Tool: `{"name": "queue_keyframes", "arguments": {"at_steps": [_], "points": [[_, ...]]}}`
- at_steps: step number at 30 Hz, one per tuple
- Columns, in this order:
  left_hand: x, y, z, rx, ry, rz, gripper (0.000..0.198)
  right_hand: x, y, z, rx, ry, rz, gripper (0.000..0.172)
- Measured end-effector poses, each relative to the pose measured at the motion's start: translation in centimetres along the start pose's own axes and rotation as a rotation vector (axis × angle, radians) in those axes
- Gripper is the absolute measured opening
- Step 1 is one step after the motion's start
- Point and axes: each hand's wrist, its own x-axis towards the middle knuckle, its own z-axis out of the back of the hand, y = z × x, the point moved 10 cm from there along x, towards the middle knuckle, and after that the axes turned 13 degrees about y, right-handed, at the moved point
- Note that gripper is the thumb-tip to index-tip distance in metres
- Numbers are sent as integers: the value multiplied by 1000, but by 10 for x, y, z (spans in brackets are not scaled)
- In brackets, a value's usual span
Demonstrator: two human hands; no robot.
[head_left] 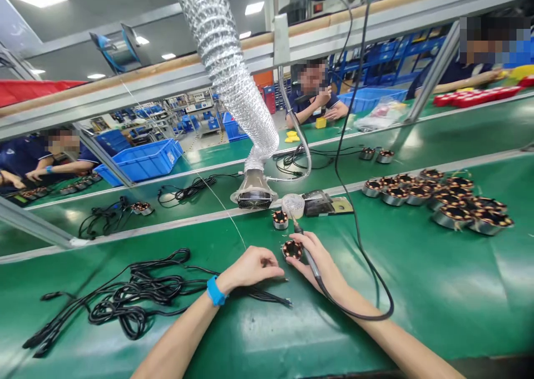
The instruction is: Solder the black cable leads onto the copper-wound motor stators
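My right hand (319, 262) is wrapped round a soldering iron (311, 262), whose tip points up and away from me. Its thumb and fingertips also touch a small motor stator (292, 249) with copper windings, lying on the green bench. My left hand (253, 266), with a blue band at the wrist, is closed, fingers curled and thumb forward, just left of the stator. What its fingers pinch, if anything, is hidden. Stripped ends of black cables (271, 296) lie under and beside that hand. A thin solder wire (225, 207) runs down to it from a spool (119, 48) overhead. Another stator (280, 219) sits just behind.
Coiled black cables (133, 295) lie at the left. Many stators (453, 201) are grouped at the right. A fume hood (255, 190) on a foil duct (233, 62) hangs ahead, beside a round white tub (293, 205). Co-workers (311, 98) sit beyond the frame.
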Motion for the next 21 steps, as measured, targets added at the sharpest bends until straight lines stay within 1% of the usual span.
{"name": "queue_keyframes", "arguments": {"at_steps": [2,4,8,10,12,16,18,21], "points": [[1,4,-4,-11,60,-6,27,2,0,-2,16,-10,2,46],[0,2,-11,65,98,-40,25,1,0,-2,25,-45,7,44],[-6,-5,-19,216,70,-35,4,-5,5,0,38,-110,36,41],[-9,-9,-18,212,76,-30,5,-8,9,4,43,-135,55,38],[-10,-9,-6,110,40,-6,11,-10,12,12,33,-178,66,34],[-7,-4,35,-201,-160,27,32,-6,24,33,12,-289,87,30],[-4,-9,49,-222,-216,-2,36,2,33,39,44,-305,116,31],[-1,-20,63,-160,-284,-61,26,18,48,40,130,-273,154,33]]}}
